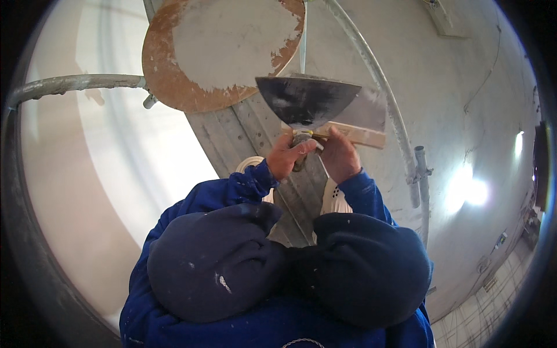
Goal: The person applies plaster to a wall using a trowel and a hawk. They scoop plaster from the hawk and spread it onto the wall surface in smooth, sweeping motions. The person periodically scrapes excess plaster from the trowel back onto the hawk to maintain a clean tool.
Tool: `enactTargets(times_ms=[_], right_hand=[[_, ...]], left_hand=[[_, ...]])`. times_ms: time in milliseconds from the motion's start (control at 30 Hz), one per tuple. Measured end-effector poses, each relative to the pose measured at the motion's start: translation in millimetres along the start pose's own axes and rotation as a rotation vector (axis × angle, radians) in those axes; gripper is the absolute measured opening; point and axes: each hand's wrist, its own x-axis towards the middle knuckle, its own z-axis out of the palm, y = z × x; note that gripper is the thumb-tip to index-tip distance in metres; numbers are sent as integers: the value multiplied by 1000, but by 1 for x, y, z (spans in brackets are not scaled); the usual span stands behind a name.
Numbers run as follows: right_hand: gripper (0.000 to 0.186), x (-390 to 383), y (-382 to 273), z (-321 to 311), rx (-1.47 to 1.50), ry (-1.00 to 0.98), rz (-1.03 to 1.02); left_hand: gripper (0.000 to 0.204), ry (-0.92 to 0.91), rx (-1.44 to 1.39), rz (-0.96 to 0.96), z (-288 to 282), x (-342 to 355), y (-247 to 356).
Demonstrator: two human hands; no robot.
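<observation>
A dark-bladed putty knife is fanning out away from the person's body. The left hand is grasping its handle. The right hand, just right of that handle, is gripping a wide, wood-edged blade, which is extending behind and to the right of the putty knife. A rounded brown board, bearing a pale coating, is occupying the area beyond and left of the putty knife. Below the putty knife, a ribbed metal deck is supporting white shoes.
</observation>
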Motion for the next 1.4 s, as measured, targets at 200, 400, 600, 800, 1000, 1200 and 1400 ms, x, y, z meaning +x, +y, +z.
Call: enactTargets(times_ms=[200, 400, 600, 800, 1000, 1200, 1400], right_hand=[[47, 1, 12, 4, -477, -174, 150], [46, -4, -6, 19, -789, -180, 145], [51, -33, -52, 15, -764, -92, -59], [48, -51, -114, -9, -675, 45, -312], [33, -54, -160, 55, -949, 194, -379], [56, -44, -198, 170, -1782, 340, -268], [58, 19, -153, 190, -2103, 213, 129]], left_hand=[[28, 41, 122, 82, -1, 5, 12], [34, 13, 231, 172, -21, 8, 9], [57, 401, 176, 387, -65, 16, 31], [74, 584, -226, 705, -97, 0, 72], [35, 627, -866, 316, -133, 6, 17], [22, 585, -996, 464, -161, 47, -2], [22, 615, -1093, 297, -152, 78, -38]])
